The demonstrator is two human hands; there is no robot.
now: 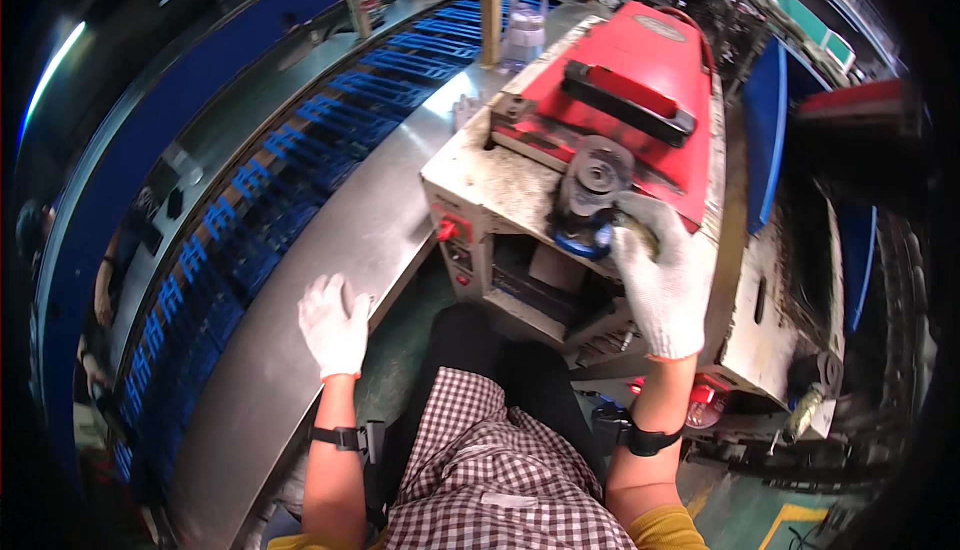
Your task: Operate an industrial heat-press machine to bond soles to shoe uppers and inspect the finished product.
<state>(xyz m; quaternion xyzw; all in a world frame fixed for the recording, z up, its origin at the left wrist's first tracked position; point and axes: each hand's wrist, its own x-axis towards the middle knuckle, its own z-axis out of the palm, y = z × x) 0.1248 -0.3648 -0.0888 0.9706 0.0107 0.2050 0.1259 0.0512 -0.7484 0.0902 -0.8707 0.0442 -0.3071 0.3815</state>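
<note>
My right hand (658,280), in a white knit glove, is closed at the side of a dark grey, shoe-like piece (597,175). This piece has a ringed round pattern on top and a blue lower edge, and sits at the front of a pale machine (470,165) with a red cover (630,70). Something yellowish shows between my thumb and fingers, too small to name. My left hand (335,328), gloved the same way, lies at the edge of the steel tabletop (300,260) with fingers stretched out, holding nothing.
Left of the tabletop runs a conveyor with blue racks (250,180). A black handle (628,103) crosses the red cover. A clear lidded bottle (523,35) stands behind the machine. Other people's arms (105,285) show at far left. Another machine (780,320) stands right.
</note>
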